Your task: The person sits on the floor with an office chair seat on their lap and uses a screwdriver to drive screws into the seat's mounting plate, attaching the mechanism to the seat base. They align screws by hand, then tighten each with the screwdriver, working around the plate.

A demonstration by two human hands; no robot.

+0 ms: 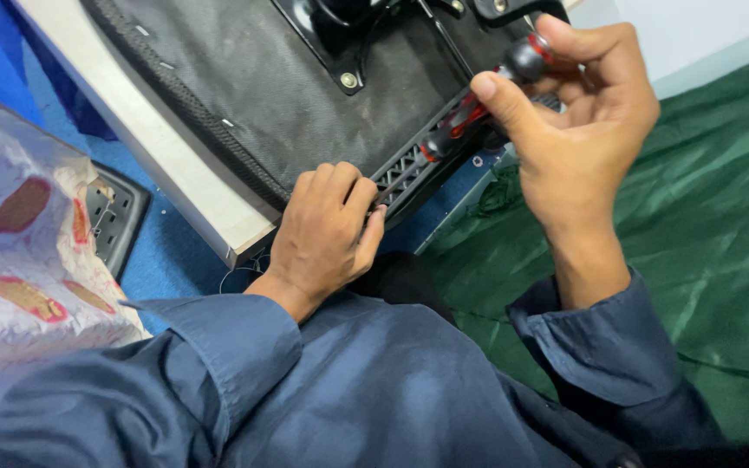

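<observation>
The right hand is closed around a screwdriver with a red-and-black handle, thumb along the grip and fingers wrapped over the rounded butt end. The shaft slants down and to the left toward a black slotted plastic edge strip on the underside of an upturned chair seat. The left hand presses on the seat's edge, fingers curled together over the strip just beside the driver tip. The seat lies across a pale desk, its fabric-covered underside facing up, with a black metal bracket bolted near the top. The screwdriver is judged light and rigid, its moulded handle giving a secure, non-slip hold; the handle is the correct place to grip. The seat appears bulky and stiff, best steadied at its rim. The driver tip and any screw are hidden behind the left fingers. The bracket is cut off at the frame edge. A green sheet lies on the right; a patterned bag is at left.
</observation>
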